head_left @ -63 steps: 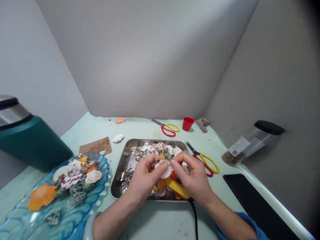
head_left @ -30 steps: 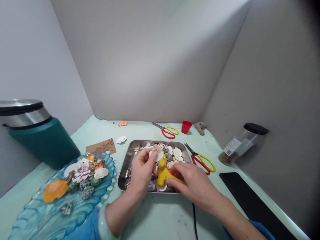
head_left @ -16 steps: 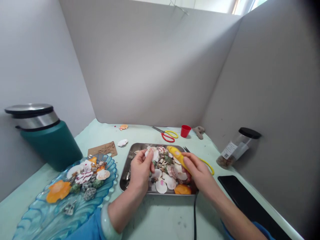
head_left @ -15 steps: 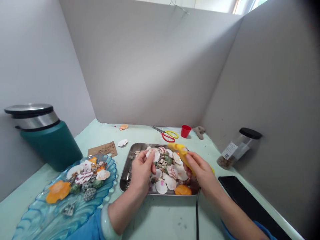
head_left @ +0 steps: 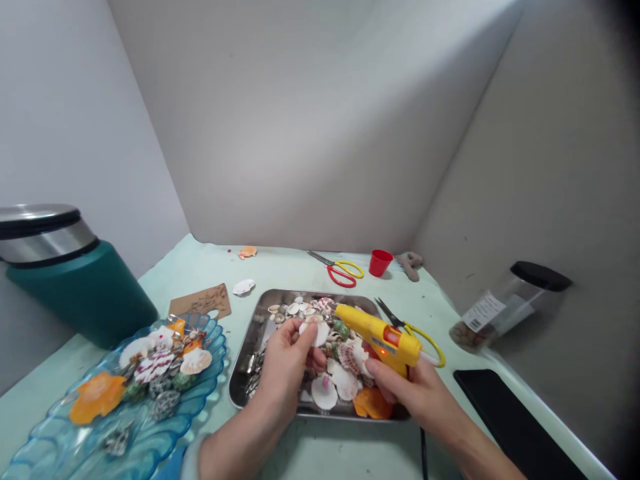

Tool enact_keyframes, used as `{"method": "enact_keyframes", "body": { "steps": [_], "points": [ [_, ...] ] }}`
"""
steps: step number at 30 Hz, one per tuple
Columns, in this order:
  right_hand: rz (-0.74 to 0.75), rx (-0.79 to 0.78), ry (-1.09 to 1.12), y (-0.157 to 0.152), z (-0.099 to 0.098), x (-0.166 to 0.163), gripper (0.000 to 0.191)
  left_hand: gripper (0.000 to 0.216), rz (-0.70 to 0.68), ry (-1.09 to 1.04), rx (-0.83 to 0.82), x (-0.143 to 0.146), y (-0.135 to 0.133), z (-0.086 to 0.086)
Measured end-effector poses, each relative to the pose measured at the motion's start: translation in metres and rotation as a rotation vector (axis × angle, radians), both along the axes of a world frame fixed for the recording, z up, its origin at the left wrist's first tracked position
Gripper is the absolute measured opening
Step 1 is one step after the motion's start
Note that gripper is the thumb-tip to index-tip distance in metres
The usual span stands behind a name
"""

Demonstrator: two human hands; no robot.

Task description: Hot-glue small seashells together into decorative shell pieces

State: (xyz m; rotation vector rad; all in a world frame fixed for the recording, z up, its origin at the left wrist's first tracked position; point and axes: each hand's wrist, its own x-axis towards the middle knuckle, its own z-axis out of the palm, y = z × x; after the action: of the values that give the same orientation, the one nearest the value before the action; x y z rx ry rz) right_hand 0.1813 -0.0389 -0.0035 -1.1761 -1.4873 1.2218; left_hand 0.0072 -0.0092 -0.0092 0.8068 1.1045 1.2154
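Between the thumb and fingers of my left hand [head_left: 290, 357] is a white seashell [head_left: 320, 332], held above the metal tray [head_left: 239, 377]. My right hand [head_left: 413, 387] is wrapped round a yellow glue gun [head_left: 373, 327], its nozzle turned left toward the shell and a small orange light glowing on its side. Nozzle and shell look close but apart. Under both hands the tray is filled with white, speckled and green shells, with an orange shell [head_left: 373, 403] at its near right corner.
At left, a blue glass dish [head_left: 200, 397] bears shells, beside a teal bottle [head_left: 85, 293] and a brown card [head_left: 200, 301]. Scissors [head_left: 340, 268], a red cup [head_left: 381, 263] and a second pair of scissors [head_left: 395, 319] lie behind. A jar [head_left: 493, 317] and black phone [head_left: 515, 420] are at right.
The glue gun has turned in my right hand from a blurred, foreshortened pose to side-on, nozzle pointing left. My left hand still pinches the shell. The view has shifted slightly.
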Motion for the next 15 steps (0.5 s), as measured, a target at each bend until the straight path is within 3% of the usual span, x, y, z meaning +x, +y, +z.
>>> {"method": "enact_keyframes", "body": {
  "steps": [15],
  "points": [
    [0.060,0.040,-0.098,-0.0005,0.0005,0.0005,0.017,0.026,0.012,-0.022,0.006,-0.0002,0.0011,0.0012]
  ]
}}
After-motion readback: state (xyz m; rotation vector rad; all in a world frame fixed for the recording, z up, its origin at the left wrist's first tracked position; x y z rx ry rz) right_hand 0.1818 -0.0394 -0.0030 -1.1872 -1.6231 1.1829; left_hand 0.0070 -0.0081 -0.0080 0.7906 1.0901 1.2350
